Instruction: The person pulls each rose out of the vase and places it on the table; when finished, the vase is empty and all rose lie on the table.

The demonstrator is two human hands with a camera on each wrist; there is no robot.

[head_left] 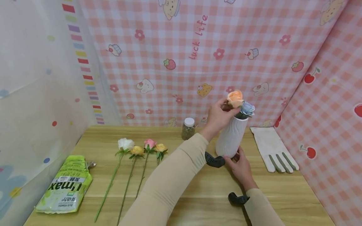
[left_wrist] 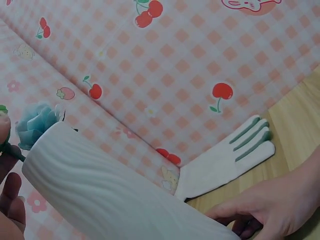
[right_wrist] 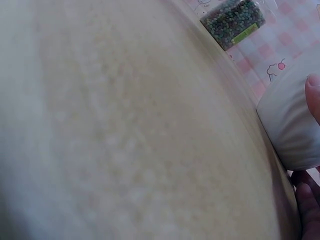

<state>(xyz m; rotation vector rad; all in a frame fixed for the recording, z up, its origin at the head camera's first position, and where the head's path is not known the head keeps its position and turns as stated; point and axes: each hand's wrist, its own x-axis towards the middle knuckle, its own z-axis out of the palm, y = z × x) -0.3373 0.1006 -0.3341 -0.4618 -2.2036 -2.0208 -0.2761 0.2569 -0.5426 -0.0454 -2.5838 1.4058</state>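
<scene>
A white ribbed vase (head_left: pixel 232 136) stands toward the right of the table. Just under the head of an orange artificial rose (head_left: pixel 235 98), my left hand (head_left: pixel 219 116) pinches the flower above the vase mouth. Beside it, a blue rose (head_left: pixel 248 109) rises from the vase; the left wrist view shows that blue bloom (left_wrist: pixel 37 125) at the rim. My right hand (head_left: pixel 241 169) grips the vase near its base, thumb in front and fingers behind. The left sleeve fills most of the right wrist view, with the vase (right_wrist: pixel 292 120) at its edge.
On the left lie a white rose (head_left: pixel 125 144), a pink rose (head_left: pixel 150 143) and two yellow ones, stems toward me. A green bag (head_left: pixel 66 185) sits farther left. Behind are a lidded jar (head_left: pixel 188 129) and, at right, a white glove (head_left: pixel 274 149).
</scene>
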